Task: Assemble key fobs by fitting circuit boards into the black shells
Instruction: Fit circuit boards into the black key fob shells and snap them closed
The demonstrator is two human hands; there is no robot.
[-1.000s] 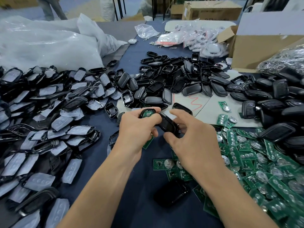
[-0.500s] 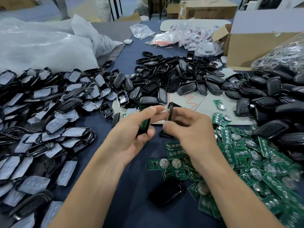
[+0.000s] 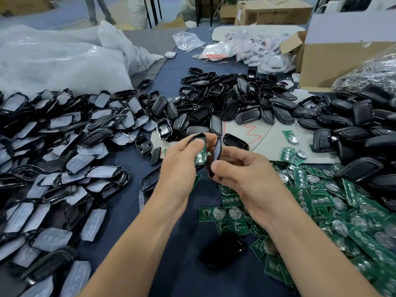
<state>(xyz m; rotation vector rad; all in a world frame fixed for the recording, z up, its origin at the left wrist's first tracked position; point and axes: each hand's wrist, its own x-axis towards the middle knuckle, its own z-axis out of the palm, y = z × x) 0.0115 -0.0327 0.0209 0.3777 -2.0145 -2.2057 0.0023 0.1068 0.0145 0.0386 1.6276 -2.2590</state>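
Observation:
My left hand (image 3: 182, 168) grips a black shell half (image 3: 198, 137) with a green circuit board (image 3: 201, 156) seated in it, its open face turned to the right. My right hand (image 3: 242, 174) pinches a second black shell half (image 3: 216, 153) edge-on, thumb at its lower end, held upright a small gap from the first half. Both are raised above the dark blue table (image 3: 120, 202). Loose green circuit boards (image 3: 321, 200) lie heaped at the right. Empty black shells (image 3: 227, 99) are piled behind my hands.
Shells with grey button pads (image 3: 53, 157) cover the left side. Closed black fobs (image 3: 364, 129) pile at the far right. One black fob (image 3: 222, 250) lies near my forearms. White plastic bags (image 3: 60, 61) and a cardboard box (image 3: 342, 52) stand at the back.
Both hands rose and the halves, first pressed together low, came apart. The left shell now faces right with its board showing, and the right half stands upright beside it.

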